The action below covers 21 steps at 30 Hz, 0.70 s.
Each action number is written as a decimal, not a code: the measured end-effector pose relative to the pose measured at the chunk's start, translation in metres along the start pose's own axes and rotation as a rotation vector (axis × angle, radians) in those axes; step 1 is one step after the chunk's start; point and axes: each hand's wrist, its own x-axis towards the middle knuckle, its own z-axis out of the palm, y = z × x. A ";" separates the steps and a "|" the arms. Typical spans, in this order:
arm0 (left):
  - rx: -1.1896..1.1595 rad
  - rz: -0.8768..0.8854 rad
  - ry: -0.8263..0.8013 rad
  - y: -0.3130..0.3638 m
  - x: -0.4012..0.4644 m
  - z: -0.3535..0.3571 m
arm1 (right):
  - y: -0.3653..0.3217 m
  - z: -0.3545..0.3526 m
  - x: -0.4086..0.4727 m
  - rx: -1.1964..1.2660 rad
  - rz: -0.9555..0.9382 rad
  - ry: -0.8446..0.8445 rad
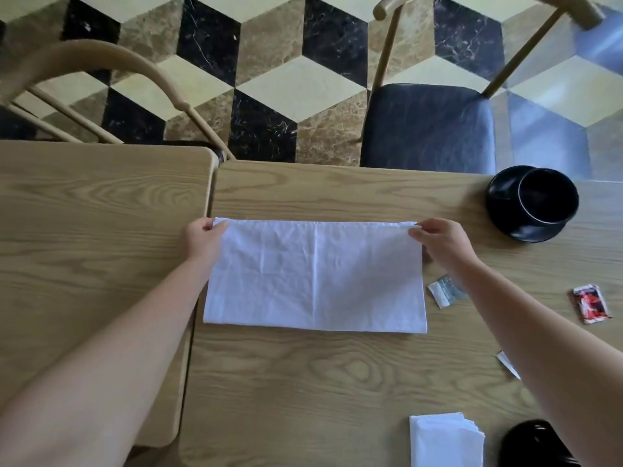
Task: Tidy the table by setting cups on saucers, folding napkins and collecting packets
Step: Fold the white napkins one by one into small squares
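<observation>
A white napkin (315, 276) lies folded in half as a wide rectangle on the wooden table (303, 382). My left hand (203, 239) pinches its far left corner, and my right hand (441, 239) pinches its far right corner. A black cup (547, 198) stands on a black saucer (505, 214) at the far right. To the right of the napkin lie a grey-white packet (445, 291) and a red packet (590, 304). My right arm partly hides a third, white packet (507, 364). A folded white napkin (445, 439) sits at the near right edge.
A second wooden table (94, 214) butts against the left side. Two chairs stand beyond the tables: a tan one (111, 72) at far left, a dark-seated one (428, 129) at far right. A black object (536, 444) shows at the bottom right.
</observation>
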 end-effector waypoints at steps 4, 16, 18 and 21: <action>0.009 -0.041 0.029 -0.003 0.006 0.005 | 0.003 0.002 0.005 -0.039 0.013 0.006; -0.263 -0.483 0.048 0.002 -0.168 0.075 | -0.008 0.012 0.003 -0.476 -0.276 0.011; -0.480 -0.814 -0.126 -0.001 -0.221 0.106 | -0.016 0.010 0.009 -0.604 -0.308 -0.043; -0.785 -1.172 -0.268 0.007 -0.266 0.133 | -0.027 0.006 0.015 -0.722 -0.297 -0.105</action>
